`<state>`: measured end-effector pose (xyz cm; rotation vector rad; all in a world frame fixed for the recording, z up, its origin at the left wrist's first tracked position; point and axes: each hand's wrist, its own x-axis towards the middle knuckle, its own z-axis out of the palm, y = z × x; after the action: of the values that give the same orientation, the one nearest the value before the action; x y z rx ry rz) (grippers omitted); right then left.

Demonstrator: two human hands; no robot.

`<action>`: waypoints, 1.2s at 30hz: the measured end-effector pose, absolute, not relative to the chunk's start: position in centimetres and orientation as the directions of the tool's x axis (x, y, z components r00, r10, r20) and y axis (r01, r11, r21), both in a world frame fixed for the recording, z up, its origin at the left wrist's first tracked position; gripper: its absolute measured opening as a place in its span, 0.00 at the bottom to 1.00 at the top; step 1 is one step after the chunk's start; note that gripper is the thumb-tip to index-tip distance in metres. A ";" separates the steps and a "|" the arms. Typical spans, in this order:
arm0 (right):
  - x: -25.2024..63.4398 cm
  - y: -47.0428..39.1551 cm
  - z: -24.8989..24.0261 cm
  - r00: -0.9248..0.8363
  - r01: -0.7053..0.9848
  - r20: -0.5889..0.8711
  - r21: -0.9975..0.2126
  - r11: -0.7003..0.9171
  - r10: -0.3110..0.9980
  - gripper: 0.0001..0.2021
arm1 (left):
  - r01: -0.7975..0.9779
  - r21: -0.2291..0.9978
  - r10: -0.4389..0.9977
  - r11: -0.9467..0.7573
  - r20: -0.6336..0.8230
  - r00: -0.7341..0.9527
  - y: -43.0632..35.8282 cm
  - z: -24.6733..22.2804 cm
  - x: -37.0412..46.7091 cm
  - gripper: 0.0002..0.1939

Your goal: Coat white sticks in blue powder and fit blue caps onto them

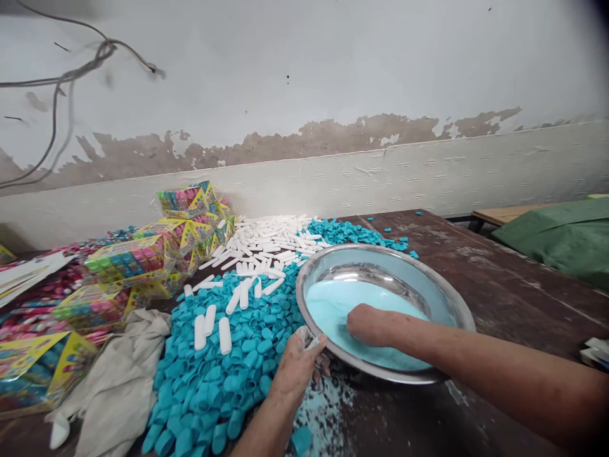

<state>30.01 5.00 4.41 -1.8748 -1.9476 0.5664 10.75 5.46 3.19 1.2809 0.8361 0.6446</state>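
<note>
A wide metal basin (450, 298) stands on the dark table, with pale blue powder (328, 301) inside. My left hand (297, 365) is closed at the basin's near left rim, its thumb against the edge and its whitened fingertips just below. Reaching in from the right, my right hand (368, 324) is sunk in the powder, so its fingers are hidden. Left of the basin lies a heap of small teal plastic caps (214, 374). Several white, round-ended tubes (224, 335) rest on the caps, and a bigger pile of white tubes (271, 231) lies behind.
More teal caps (352, 231) are scattered behind the basin. Stacked colourful wrapped packs (128, 260) and a crumpled grey cloth (124, 374) are on the left. Spilled powder (328, 406) marks the dark table (518, 330) in front. A green cover (561, 241) is at right.
</note>
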 end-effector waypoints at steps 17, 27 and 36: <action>33.1 3.4 6.9 -0.148 0.537 -0.208 -0.838 -0.097 0.967 0.04 | 0.611 0.438 0.734 -0.659 0.200 0.649 4.9 7.3 14.1 0.16; 34.7 1.1 7.0 0.119 0.642 0.020 -0.764 -0.061 0.993 0.25 | 0.698 0.312 0.733 -0.644 -0.009 0.680 6.8 7.7 19.1 0.11; 34.1 0.7 7.3 -0.190 0.778 0.014 -0.608 0.159 0.982 0.25 | 0.589 0.493 0.704 -0.641 0.071 0.707 7.7 8.0 17.0 0.10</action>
<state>34.07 0.67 7.32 -1.6714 -2.0362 0.6768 16.97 7.70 8.04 2.4757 0.9950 0.3564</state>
